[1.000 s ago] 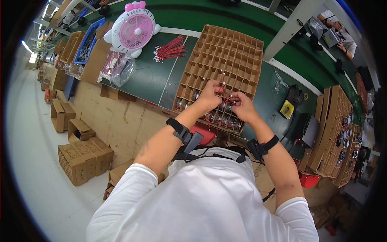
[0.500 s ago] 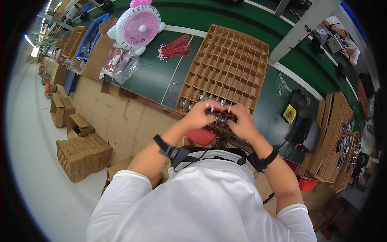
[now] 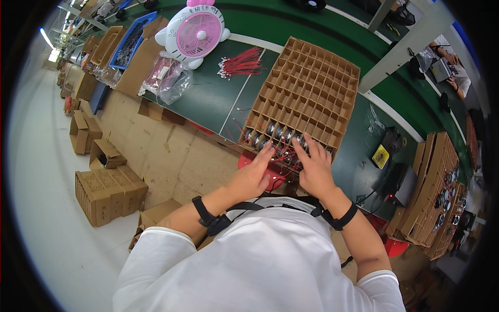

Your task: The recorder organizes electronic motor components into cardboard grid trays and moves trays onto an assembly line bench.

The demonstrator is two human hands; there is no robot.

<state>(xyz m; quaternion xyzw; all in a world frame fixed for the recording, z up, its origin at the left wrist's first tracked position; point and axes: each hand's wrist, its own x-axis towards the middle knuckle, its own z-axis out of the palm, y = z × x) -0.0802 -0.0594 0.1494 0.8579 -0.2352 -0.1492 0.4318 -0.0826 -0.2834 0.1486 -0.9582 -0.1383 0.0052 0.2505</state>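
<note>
A cardboard box with a grid of dividers (image 3: 306, 86) lies on the green table in front of me. Its nearest cells hold several round silver-and-black parts (image 3: 279, 131) that look like small speakers, with thin red wires (image 3: 283, 152) tangled over them. My left hand (image 3: 252, 176) is at the box's near edge, fingers stretched forward beside the wires and holding nothing visible. Over the near right cells my right hand (image 3: 316, 170) lies with fingers spread, the tips by the round parts and wires. Contact under the fingertips is hidden.
A bundle of red wires with white connectors (image 3: 241, 63) lies left of the box, near a pink-and-white fan (image 3: 200, 35) and a plastic bag (image 3: 174, 83). At right are a yellow-and-black item (image 3: 380, 157), a black device (image 3: 403, 182) and upright divider trays (image 3: 429, 187).
Both hands were close together over the near cells with red wires between their fingers. Now they are apart, fingers extended, the left drawn back toward me. The camera view has shifted slightly.
</note>
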